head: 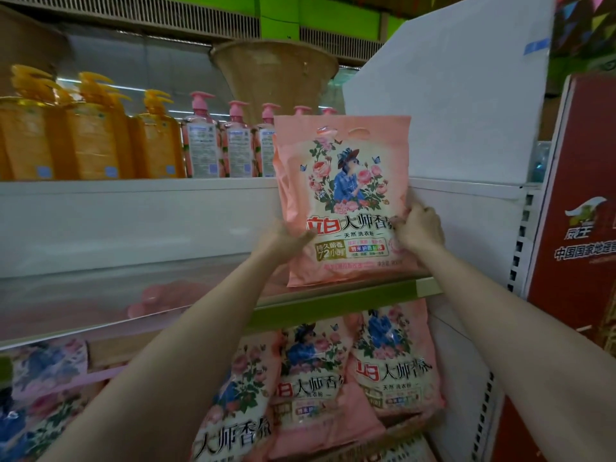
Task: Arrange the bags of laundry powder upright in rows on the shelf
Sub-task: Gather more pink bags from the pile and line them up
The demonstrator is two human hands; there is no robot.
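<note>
Nearest, below the arms: lower-shelf bags (396, 358) of the same pink powder, leaning and overlapping, not upright. Above them the green shelf edge (336, 295). Both arms reach up to 1 pink laundry bag (343, 201) held upright, its bottom edge sitting at or just above the shelf at the right end, close to the white side panel (466, 228). Left hand (283, 236) grips the bag's lower left edge, thumb over the front; right hand (421, 228) clenched round its lower right edge, fingers wrapped behind. So both grips are low on the bag, the bulk and the handle cutout standing free above the hands. Step looks like placing the 1st bag of the front row. Next move likely needs it pushed back and settled flat on its base before letting go, or it may flop forward. Further left on the shelf, a pink bag (156, 295) lies flat, blurred behind the clear shelf guard. Far back, upper shelf: orange pump bottles (90, 138) and pink pump bottles (236, 141)
</note>
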